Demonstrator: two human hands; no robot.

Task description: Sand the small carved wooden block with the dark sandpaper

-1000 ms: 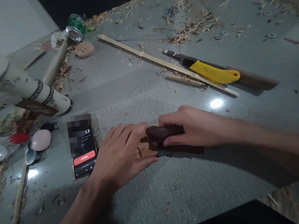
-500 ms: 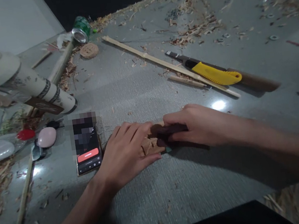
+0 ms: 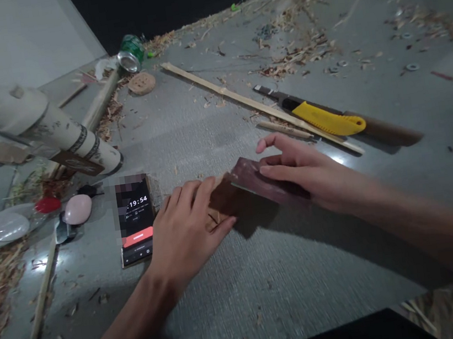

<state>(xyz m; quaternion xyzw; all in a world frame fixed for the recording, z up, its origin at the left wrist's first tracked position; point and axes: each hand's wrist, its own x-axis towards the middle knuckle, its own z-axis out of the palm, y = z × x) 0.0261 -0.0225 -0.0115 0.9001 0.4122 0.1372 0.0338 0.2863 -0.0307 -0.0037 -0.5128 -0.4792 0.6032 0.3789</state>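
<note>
My left hand [image 3: 186, 227] lies over a small brown wooden piece [image 3: 220, 197] and holds it against the grey table, thumb along the near side. Much of that piece is hidden by the fingers and by shadow; dark notch-like lines show on it. In my right hand [image 3: 299, 168] is a reddish-brown sheet of sandpaper [image 3: 255, 179], pinched between thumb and fingers with the index finger raised. The sheet's left end is just above the right end of the wooden piece; whether they touch, I cannot tell.
A phone [image 3: 136, 220] lies left of my left hand. Beyond my right hand are a yellow-handled cutter [image 3: 326, 117], a long bamboo strip [image 3: 220, 91] and a dark blade [image 3: 392, 131]. Leftward are a white cup [image 3: 60, 124], a plastic bottle [image 3: 4, 226], a green can [image 3: 130, 53] and shavings.
My right hand has lifted and tilted the sandpaper up off the wooden piece, its index finger now raised. My left hand stays on the wood. The view has shifted slightly.
</note>
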